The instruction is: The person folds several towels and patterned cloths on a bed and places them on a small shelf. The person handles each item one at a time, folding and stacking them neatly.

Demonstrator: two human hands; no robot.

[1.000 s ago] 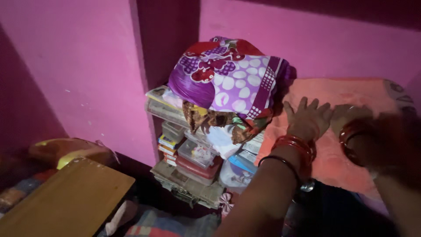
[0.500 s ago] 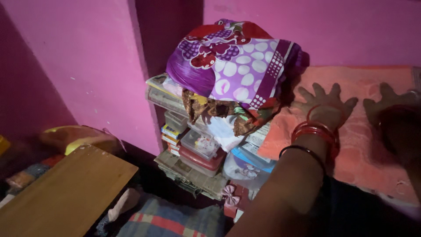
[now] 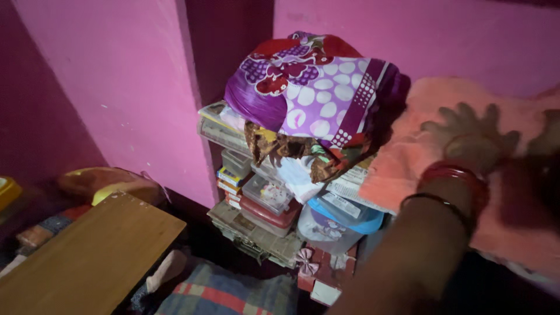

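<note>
While our left hand [image 3: 469,137] lies flat with fingers spread on the salmon towel [image 3: 408,157], holding nothing, we cannot tell how the blurred right hand [image 3: 545,143] at the frame edge is set. Beside the towel, clear plastic boxes [image 3: 265,195] and a blue-lidded tub [image 3: 332,221] are stacked under a purple spotted cloth bundle [image 3: 315,96]. Pink walls [image 3: 128,81] surround; a wooden board [image 3: 87,256] sits lower left.

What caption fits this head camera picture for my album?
Left hand lies flat on an orange towel beside a purple dotted cloth bundle atop stacked boxes.
</note>
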